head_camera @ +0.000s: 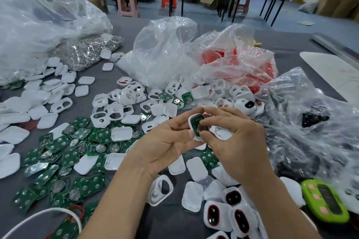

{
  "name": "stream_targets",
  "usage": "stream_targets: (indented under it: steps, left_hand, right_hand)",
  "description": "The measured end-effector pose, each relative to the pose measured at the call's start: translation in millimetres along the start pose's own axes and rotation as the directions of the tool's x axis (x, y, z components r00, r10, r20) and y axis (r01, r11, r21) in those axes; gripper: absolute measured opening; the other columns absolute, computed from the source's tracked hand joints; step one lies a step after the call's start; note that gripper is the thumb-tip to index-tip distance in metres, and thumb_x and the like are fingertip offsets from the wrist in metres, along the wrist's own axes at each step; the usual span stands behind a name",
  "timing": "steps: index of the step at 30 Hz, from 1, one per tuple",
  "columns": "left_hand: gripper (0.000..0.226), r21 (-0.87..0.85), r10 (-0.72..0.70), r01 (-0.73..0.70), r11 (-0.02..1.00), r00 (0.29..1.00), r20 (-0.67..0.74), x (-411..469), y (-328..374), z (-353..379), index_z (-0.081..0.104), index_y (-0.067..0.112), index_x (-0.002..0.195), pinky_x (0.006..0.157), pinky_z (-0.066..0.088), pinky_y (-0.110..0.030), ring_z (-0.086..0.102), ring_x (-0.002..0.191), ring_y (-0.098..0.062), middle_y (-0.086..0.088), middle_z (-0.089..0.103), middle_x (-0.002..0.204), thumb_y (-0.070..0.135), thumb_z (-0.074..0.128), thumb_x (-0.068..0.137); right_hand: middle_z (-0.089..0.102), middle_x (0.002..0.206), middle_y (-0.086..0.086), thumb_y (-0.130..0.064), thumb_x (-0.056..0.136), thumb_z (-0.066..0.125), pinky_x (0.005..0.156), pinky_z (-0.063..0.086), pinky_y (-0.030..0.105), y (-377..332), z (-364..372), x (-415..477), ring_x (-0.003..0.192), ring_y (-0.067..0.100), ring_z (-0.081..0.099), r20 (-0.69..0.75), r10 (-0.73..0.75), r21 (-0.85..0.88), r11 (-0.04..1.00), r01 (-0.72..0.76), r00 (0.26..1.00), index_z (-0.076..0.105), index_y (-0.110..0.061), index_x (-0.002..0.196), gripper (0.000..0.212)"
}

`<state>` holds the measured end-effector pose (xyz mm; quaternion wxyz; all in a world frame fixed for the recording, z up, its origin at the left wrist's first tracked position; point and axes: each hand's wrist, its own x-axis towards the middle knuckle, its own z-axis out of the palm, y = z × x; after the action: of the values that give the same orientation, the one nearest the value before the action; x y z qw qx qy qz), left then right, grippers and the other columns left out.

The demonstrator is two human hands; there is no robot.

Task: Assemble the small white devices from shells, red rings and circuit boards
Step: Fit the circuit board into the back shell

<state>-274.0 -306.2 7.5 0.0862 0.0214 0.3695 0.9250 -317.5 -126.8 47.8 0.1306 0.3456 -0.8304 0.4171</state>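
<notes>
Head view shows both hands raised just above the table (pixel 108 81), working on one unit between them. The left hand (pixel 165 141) grips a white shell (pixel 189 122) by its edges, fingers curled round it with the open side facing up. The right hand (pixel 235 137) pinches the green board (pixel 195 122) that lies inside the shell, thumb and forefinger bent onto it. The step in hand looks like seating the board in the shell; whether it is fully down, I cannot tell, since the fingers cover its lower half. Whether a red ring is already inside is hidden too. Next, I judge, the board needs an even press until it lies flat, then a matching cover from the shell pile (pixel 124 95) snapped on. Loose boards (pixel 64 153) lie to the left, finished devices (pixel 233 217) near the right forearm, and a bag (pixel 233 60) holding red parts lies well beyond the hands.
</notes>
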Motion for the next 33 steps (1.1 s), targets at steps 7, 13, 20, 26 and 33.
stream_targets:
  steps: [7,13,20,26,33]
  left_hand:
    - [0.071,0.011,-0.012,0.012,1.0,1.0,-0.005,1.5,-1.3,1.9,0.066,0.009,0.135,0.097,0.056,-0.04,0.069,0.116,-0.025,-0.012,0.072,0.125,0.001,0.09,0.068]
    - [0.069,0.007,-0.012,0.012,1.0,1.0,-0.005,1.2,-1.1,1.3,0.066,0.009,0.135,0.098,0.056,-0.04,0.069,0.117,-0.025,-0.011,0.072,0.125,0.001,0.089,0.07]
    - [0.057,0.021,-0.009,0.01,1.0,0.999,-0.031,1.5,-3.0,1.2,0.069,0.009,0.132,0.098,0.056,-0.042,0.069,0.117,-0.026,-0.012,0.073,0.123,-0.006,0.072,0.077]
    - [0.052,0.03,0.001,0.0,1.0,0.998,-0.058,1.4,-4.7,3.1,0.069,0.009,0.131,0.099,0.056,-0.041,0.069,0.116,-0.025,-0.011,0.073,0.123,-0.008,0.067,0.083]
    - [0.048,-0.019,0.015,-0.016,1.0,0.998,-0.059,0.9,-1.6,5.4,0.071,0.01,0.129,0.096,0.057,-0.038,0.069,0.115,-0.024,-0.011,0.072,0.126,-0.009,0.061,0.086]
  right_hand:
    - [0.058,0.111,-0.04,-0.009,0.073,0.09,0.105,0.035,0.006,4.7,-0.2,-2.4,0.114,-0.002,0.06,-0.005,-0.001,0.002,1.0,0.001,1.0,0.082,-0.024,0.092,0.026]
    - [0.056,0.112,-0.041,-0.011,0.074,0.09,0.105,0.034,0.006,5.7,0.8,-3.6,0.114,-0.001,0.06,-0.008,-0.01,-0.013,1.0,0.01,1.0,0.082,-0.024,0.094,0.026]
    - [0.056,0.111,-0.043,-0.012,0.073,0.09,0.104,0.034,0.006,5.0,1.7,-4.9,0.116,-0.009,0.056,-0.019,0.02,0.004,1.0,-0.02,1.0,0.082,-0.025,0.093,0.025]
    - [0.061,0.111,-0.036,-0.01,0.074,0.09,0.103,0.033,0.004,5.3,6.5,-7.4,0.115,-0.016,0.051,-0.064,0.054,0.026,0.998,-0.053,0.996,0.083,-0.024,0.096,0.028]
    - [0.071,0.113,-0.027,-0.016,0.08,0.086,0.102,0.05,0.025,3.6,8.4,-6.3,0.119,-0.002,0.062,-0.07,0.162,0.211,0.967,-0.144,0.984,0.082,-0.034,0.101,0.028]
